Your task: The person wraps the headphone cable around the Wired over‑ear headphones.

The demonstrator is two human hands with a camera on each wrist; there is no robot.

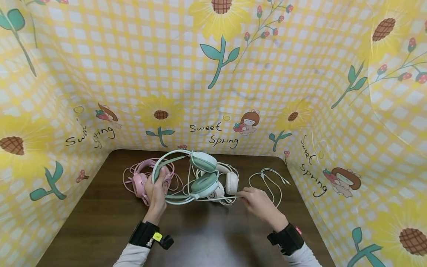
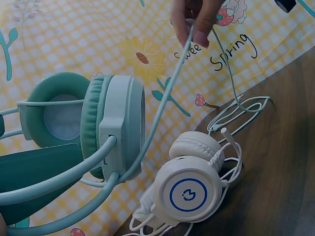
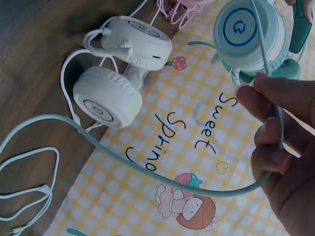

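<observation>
Staged recording booth: printed backdrop round wood table.

A dark wooden table stands enclosed by yellow checked sunflower-print sheets reading "Sweet Spring".

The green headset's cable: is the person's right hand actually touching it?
Touching. In the right wrist view the right hand has its fingers curled round the green cable, and the left wrist view shows the fingertips pinching that cable.

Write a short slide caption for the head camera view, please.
Left hand grips the green headset while right hand pinches its cable.
</observation>
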